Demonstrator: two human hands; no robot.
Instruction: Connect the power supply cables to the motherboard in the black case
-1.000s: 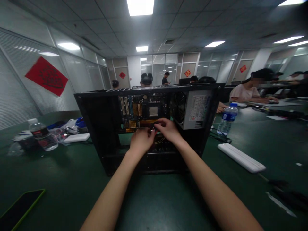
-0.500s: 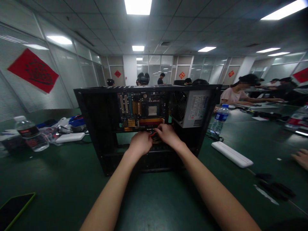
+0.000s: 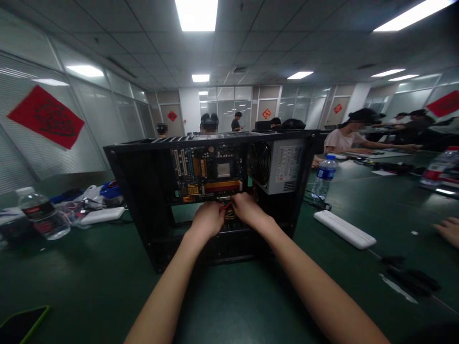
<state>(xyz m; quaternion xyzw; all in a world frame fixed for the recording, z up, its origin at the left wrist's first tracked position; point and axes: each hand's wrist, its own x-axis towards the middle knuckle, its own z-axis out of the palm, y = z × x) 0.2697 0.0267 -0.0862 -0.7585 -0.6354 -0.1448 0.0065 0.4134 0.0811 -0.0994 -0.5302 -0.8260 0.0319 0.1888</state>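
Observation:
A black computer case [image 3: 131,200] stands with its open side toward me. Inside it are a motherboard [image 3: 211,168] and, at the upper right, a grey power supply [image 3: 287,167] with a round fan. Just below the motherboard, my left hand [image 3: 209,219] is closed on a thin red cable [image 3: 226,206]. Close on its right, my right hand [image 3: 247,208] pinches the same cable from the other side. Darker and yellowish wires [image 3: 229,216] hang beneath. My fingertips and the cable's ends are partly hidden.
Right of the case are a water bottle [image 3: 324,177] and a white power strip [image 3: 344,230]. To the left stand another bottle [image 3: 43,213] and a white box-like strip [image 3: 103,215]. A phone [image 3: 23,325] lies front left. Another person's hand [image 3: 448,231] rests at the right edge.
The view has tilted a little, so the case appears slightly lower and to the left. Both hands stay at the red cable, with little other movement.

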